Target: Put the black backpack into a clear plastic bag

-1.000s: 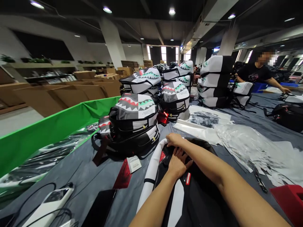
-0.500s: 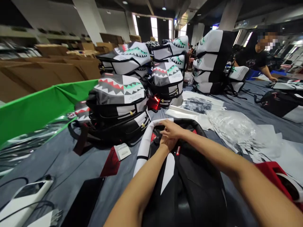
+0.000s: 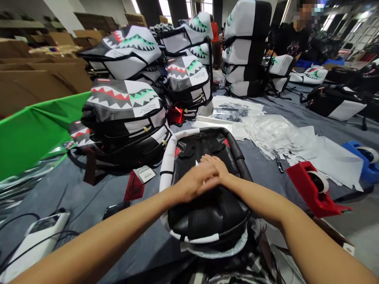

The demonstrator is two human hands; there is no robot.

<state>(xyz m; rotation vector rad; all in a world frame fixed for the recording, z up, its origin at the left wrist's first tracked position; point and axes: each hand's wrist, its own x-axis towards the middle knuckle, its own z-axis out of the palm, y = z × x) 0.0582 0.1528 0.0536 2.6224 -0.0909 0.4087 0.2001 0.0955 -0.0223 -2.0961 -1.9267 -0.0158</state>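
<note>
A black backpack [image 3: 207, 211] with a white edge lies in front of me on the dark cloth, its strap side facing up. My left hand [image 3: 197, 182] is over the middle of its back panel, fingers stretched to the right and partly crossing the other hand. Beneath and beyond it, my right hand [image 3: 217, 166] rests on the same panel with fingers extended. Neither hand shows anything gripped in it. The upper rim and small red patches of the backpack are uncovered; my hands hide the panel's centre.
Shark-mouth backpacks [image 3: 127, 102] are stacked at the left and behind. Clear plastic bags [image 3: 269, 128] lie right of centre, near a red tape dispenser [image 3: 306, 189] and a blue one [image 3: 359, 157]. A white device with cables [image 3: 44, 236] sits at left. A co-worker [image 3: 291, 39] stands far right.
Both hands have come down from the backpack's top end to its middle, and its rim is now uncovered. The backpack's near end has come into view. My view has shifted downward and right.
</note>
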